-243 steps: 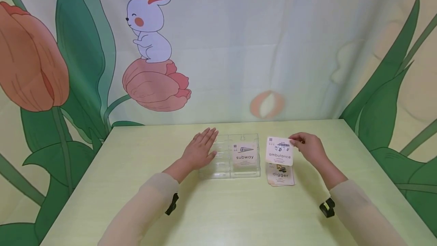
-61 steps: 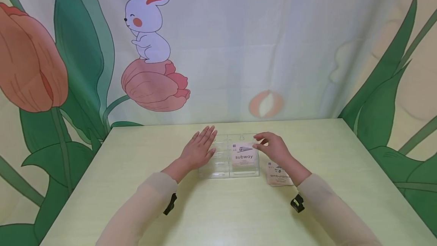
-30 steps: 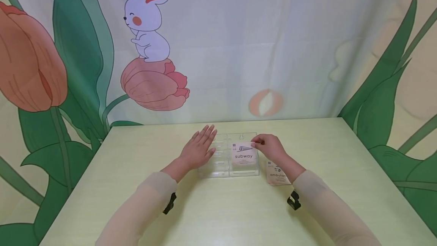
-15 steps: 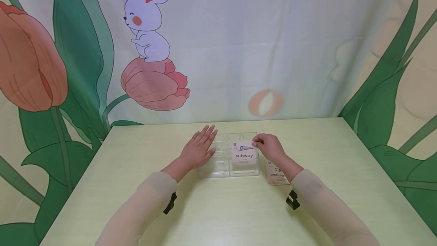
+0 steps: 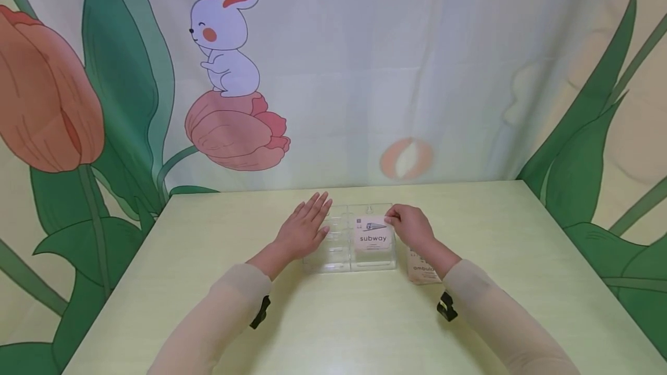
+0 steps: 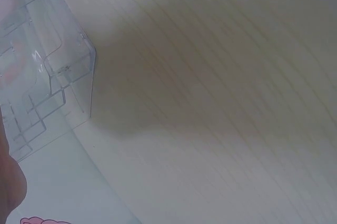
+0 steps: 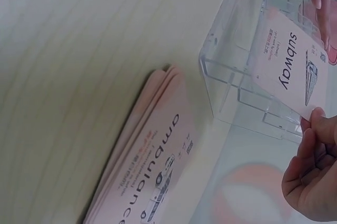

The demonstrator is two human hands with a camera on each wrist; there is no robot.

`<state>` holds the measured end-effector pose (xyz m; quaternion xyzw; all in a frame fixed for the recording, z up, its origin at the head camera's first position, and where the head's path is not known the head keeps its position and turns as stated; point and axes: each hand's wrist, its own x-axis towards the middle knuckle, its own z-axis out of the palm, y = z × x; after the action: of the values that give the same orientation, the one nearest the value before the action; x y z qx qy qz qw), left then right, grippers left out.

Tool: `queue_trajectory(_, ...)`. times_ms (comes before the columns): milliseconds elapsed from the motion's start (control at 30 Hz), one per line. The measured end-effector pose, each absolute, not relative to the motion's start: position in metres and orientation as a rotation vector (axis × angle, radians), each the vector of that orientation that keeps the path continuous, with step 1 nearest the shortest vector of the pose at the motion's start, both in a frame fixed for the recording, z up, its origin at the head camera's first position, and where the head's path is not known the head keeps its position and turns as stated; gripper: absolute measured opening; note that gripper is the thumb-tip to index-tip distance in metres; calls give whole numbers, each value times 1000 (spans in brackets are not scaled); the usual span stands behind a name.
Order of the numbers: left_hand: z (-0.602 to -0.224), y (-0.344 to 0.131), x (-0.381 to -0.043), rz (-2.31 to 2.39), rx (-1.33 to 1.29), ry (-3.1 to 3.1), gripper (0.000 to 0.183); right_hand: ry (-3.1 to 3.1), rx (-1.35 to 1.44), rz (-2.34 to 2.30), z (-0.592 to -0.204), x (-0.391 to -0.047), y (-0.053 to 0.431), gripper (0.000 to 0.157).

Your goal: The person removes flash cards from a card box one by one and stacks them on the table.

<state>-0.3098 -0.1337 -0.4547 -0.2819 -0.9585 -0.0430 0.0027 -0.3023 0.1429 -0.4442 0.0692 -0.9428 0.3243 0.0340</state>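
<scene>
A square card printed "subway" (image 5: 372, 236) stands in the right half of a clear plastic rack (image 5: 341, 265). My right hand (image 5: 415, 229) pinches the card's upper right corner between thumb and fingers; the right wrist view shows this grip (image 7: 313, 124) closely. The card leans back over the clear ledges there. My left hand (image 5: 303, 227) lies with straight fingers over the left half of the rack, hiding part of it. In the left wrist view only an edge of that hand (image 6: 11, 182) shows beside the rack's corner (image 6: 68, 61).
To the right of the rack lies a stack of cards with "ambulance" (image 5: 422, 271) on top, partly covered by my right wrist. The pale yellow table (image 5: 333, 328) ends at a printed curtain (image 5: 339, 103) with tulips and a rabbit.
Earlier my right hand held the ambulance card above the digger card; it now tops the stack. The right hand moved left, pinched the subway card and raised it slightly. My left hand stayed put.
</scene>
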Motion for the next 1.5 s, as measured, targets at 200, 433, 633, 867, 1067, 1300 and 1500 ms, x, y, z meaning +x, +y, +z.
queue_trajectory(200,-457,-134,-309,-114,-891,-2997,66,-2879,228,959,-442,-300,144,15)
queue_trajectory(433,-457,-134,-308,-107,-896,-2995,66,-2877,230,952,-438,-297,146,15)
queue_trajectory(633,-460,-134,-308,-97,-887,-2987,65,-2871,223,927,-436,-297,147,16)
queue_trajectory(867,-464,-135,-308,-97,-895,-2958,65,-2865,236,902,-434,-298,150,16)
queue_trajectory(1067,-464,-136,-308,-92,-911,-2954,65,-2856,228,892,-431,-298,149,18)
queue_trajectory(1300,-465,-138,-308,-97,-921,-2929,64,-2852,241,880,-428,-296,148,20)
queue_trajectory(1500,-465,-138,-306,-99,-925,-2940,65,-2844,229,877,-427,-297,148,21)
